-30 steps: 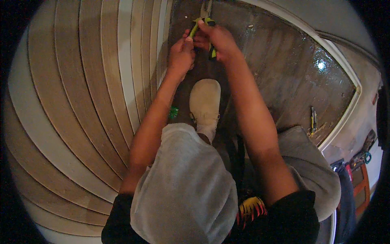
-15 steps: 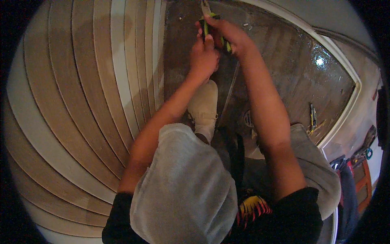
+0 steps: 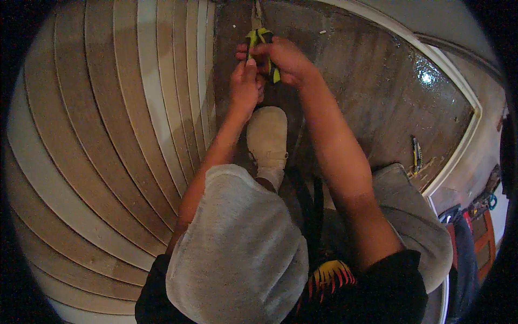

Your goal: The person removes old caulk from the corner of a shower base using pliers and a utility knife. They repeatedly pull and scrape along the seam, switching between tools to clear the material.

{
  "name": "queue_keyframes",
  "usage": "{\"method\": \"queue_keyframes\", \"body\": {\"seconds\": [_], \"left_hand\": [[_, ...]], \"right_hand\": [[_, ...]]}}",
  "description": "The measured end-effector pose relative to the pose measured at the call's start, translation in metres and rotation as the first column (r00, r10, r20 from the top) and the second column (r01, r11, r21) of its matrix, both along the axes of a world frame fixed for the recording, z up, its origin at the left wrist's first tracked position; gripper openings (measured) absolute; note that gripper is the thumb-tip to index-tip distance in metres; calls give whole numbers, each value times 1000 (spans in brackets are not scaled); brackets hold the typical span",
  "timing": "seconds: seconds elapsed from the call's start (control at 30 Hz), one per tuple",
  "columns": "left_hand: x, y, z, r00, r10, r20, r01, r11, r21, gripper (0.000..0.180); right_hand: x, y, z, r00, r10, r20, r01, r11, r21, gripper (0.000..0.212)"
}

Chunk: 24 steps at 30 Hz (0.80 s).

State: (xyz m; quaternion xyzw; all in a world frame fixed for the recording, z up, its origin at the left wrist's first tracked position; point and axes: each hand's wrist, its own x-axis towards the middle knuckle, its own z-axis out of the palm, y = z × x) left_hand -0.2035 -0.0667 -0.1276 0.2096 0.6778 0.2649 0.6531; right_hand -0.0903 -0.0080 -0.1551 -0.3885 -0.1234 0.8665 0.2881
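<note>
Both hands are closed round the black and yellow-green handles of a pair of pliers (image 3: 260,35), held over the dark floor beyond my shoe. Its long metal jaws point away from me toward the top edge. My left hand (image 3: 245,83) grips the left handle, with the thumb lying along it. On the other side, my right hand (image 3: 290,60) wraps the right handle, whose end sticks out below the fingers. Whether the jaw tips hold anything is cut off by the frame's top edge.
A ribbed panel (image 3: 116,113) of brown and pale slats rises along my left. My beige shoe (image 3: 267,129) stands just below the hands. A yellow and black utility knife (image 3: 416,154) lies on the floor at right, near a white edge strip (image 3: 458,137). A small white bit (image 3: 322,32) lies farther off.
Both hands and the pliers have shifted left and slightly nearer to me. The grip on the handles stays, and the handles show more clearly spread apart.
</note>
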Motion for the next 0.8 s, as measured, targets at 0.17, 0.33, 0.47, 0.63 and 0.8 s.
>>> {"method": "queue_keyframes", "body": {"seconds": [0.17,0.33,0.47,0.63,0.8], "left_hand": [[-9,5,6,999,-55,1,55,998,-35,25],[-12,7,7,996,-78,38,80,995,-56,25],[-17,5,4,995,-77,59,78,997,-20,26],[-22,7,6,998,-43,40,44,999,-11,25],[-32,20,5,996,-83,-31,83,997,7,24]], "right_hand": [[-5,-1,2,995,-63,-81,57,996,-68,35],[3,-10,1,970,-181,-160,172,983,-68,35],[3,-9,3,985,-112,-128,102,992,-78,35],[-7,-7,-2,990,-112,-89,110,994,-26,38],[-19,-4,0,920,-322,-223,306,946,-104,40]]}}
